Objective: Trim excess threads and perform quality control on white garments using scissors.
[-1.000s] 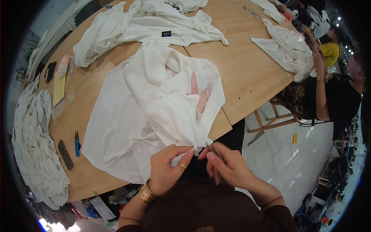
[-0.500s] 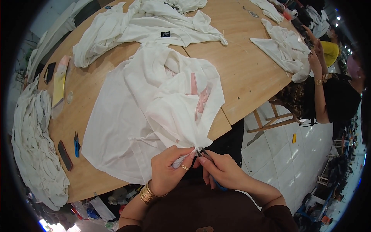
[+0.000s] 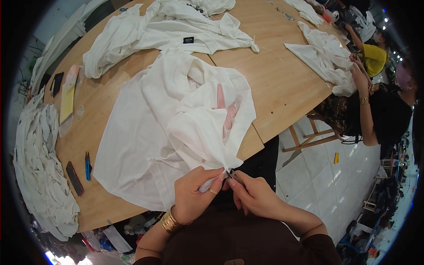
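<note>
At the near edge of the wooden table (image 3: 282,88), both hands meet over one corner of a white garment (image 3: 176,128). The left hand (image 3: 194,196), with a ring on one finger and stacked gold bangles (image 3: 169,221) at the wrist, is closed around a bunched bit of the soft white cloth, thumb pressed on top. The right hand (image 3: 251,194) pinches a small thin metal tool (image 3: 231,173) between narrowed fingertips, its point touching the cloth just where the left hand holds it; what kind of tool it is cannot be told, as it is too small.

The garment spreads from the hands up across the table, a thin knit fabric lying in loose, rumpled folds, with a pale pink print (image 3: 227,110) showing through near its middle. To its left, near the table's edge, lie a blue pen-like tool (image 3: 87,165) and a dark flat phone-shaped object (image 3: 74,178). Farther left a heap of white cloth (image 3: 39,168) hangs in ridged folds off the table side.

Beyond, a yellow flat packet (image 3: 67,99) lies at the left, and another white garment (image 3: 172,31) with a small black label (image 3: 188,39) sprawls across the far side. At the far right, another person's hand (image 3: 360,73) rests on a further crumpled white garment (image 3: 324,55).
</note>
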Motion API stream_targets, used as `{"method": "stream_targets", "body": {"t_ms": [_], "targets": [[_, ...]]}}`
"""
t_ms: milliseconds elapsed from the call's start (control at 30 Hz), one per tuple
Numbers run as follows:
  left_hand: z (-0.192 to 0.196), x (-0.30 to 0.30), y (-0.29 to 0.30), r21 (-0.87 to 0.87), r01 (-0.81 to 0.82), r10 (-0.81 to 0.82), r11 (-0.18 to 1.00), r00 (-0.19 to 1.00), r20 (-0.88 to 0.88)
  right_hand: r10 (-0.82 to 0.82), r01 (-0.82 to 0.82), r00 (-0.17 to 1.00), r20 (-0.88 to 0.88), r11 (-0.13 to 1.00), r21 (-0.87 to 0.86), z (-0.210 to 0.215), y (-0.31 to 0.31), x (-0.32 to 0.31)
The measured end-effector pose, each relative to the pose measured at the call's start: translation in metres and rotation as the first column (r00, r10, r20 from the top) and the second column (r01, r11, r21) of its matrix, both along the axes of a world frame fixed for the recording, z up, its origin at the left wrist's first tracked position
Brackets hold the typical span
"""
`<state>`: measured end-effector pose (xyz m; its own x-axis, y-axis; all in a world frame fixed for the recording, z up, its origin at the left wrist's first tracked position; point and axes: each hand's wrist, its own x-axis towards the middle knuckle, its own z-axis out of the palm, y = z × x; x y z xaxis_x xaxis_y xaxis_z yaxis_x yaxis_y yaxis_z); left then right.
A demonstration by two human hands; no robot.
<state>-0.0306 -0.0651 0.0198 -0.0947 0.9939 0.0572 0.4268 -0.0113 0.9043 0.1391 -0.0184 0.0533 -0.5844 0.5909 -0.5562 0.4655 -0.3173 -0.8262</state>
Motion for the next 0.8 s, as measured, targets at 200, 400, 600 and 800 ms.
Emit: {"method": "stream_targets", "body": {"t_ms": [200,400,600,800], "targets": [[-0.001,0.004,0.001,0.028,-0.038,0.037,0.999,0.998,0.042,0.007,-0.007,1.000,-0.007,0.999,0.051,-0.002,-0.001,0.000],[0.000,0.001,0.002,0.138,0.062,-0.043,0.988,0.989,-0.140,0.003,-0.002,1.000,-0.014,0.997,0.077,-0.003,-0.001,0.001],[0.003,0.001,0.005,0.197,0.078,-0.043,0.977,0.984,-0.174,-0.075,0.086,0.994,-0.084,0.986,0.141,-0.011,-0.003,0.004],[0.001,-0.001,0.003,0.179,0.117,-0.086,0.977,0.981,-0.174,-0.141,0.142,0.988,-0.070,0.990,0.019,-0.020,-0.004,0.002]]}}
